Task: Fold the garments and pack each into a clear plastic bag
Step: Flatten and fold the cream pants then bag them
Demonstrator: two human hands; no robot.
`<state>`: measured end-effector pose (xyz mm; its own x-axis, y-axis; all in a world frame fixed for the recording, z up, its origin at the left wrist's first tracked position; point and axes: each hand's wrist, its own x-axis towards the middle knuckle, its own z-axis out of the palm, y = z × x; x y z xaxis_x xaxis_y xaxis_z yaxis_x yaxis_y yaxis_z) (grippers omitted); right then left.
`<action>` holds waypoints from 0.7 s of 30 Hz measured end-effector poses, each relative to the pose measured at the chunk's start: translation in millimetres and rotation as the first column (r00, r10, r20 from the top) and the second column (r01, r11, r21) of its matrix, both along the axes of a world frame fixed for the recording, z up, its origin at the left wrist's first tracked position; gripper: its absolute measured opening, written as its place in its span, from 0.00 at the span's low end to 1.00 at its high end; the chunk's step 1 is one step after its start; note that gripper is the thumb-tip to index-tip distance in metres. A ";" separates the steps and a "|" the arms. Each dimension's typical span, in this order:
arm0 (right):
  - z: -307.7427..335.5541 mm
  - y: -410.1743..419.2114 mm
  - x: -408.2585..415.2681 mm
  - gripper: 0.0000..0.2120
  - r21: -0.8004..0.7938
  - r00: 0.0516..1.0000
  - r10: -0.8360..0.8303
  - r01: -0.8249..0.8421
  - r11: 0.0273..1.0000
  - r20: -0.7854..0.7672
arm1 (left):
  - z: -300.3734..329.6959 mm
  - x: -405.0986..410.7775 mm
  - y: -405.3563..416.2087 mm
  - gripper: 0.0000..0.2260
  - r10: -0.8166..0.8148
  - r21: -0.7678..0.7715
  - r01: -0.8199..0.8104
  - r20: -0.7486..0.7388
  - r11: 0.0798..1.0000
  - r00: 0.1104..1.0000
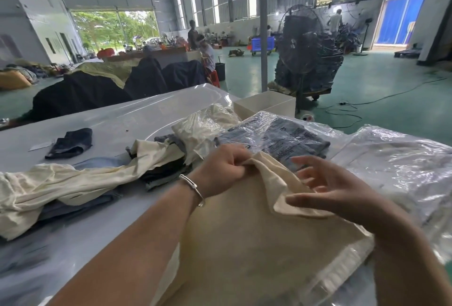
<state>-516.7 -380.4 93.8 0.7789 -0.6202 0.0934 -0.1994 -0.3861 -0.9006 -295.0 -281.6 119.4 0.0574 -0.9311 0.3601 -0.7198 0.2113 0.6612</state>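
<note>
Head view: left hand (221, 170) pinches folded cream cotton garment (244, 232) on the worktop (102, 124); right hand (335, 190) released, fingers spread above it.

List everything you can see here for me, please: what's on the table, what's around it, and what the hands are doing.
cream garment: one, cream, nearest, partly over a clear bag
clear bag: one, transparent, under the cream garment
packed dark garment: one, dark blue in printed plastic, beyond the hands
packed pale garments: count unclear, whitish, right
loose clothes pile: several, cream and blue, left
small dark piece: one, dark denim, far left
white box: one, at table's far edge
fan: one, black, on floor
left hand: pinches the cream garment's top edge
right hand: fingers spread, above the folded corner
</note>
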 end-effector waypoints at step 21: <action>-43.0 60.4 128.4 0.18 -0.445 0.903 -0.313 0.419 0.791 0.293 | -181.5 86.5 183.7 0.48 0.339 0.683 -0.597 0.492 0.421 0.802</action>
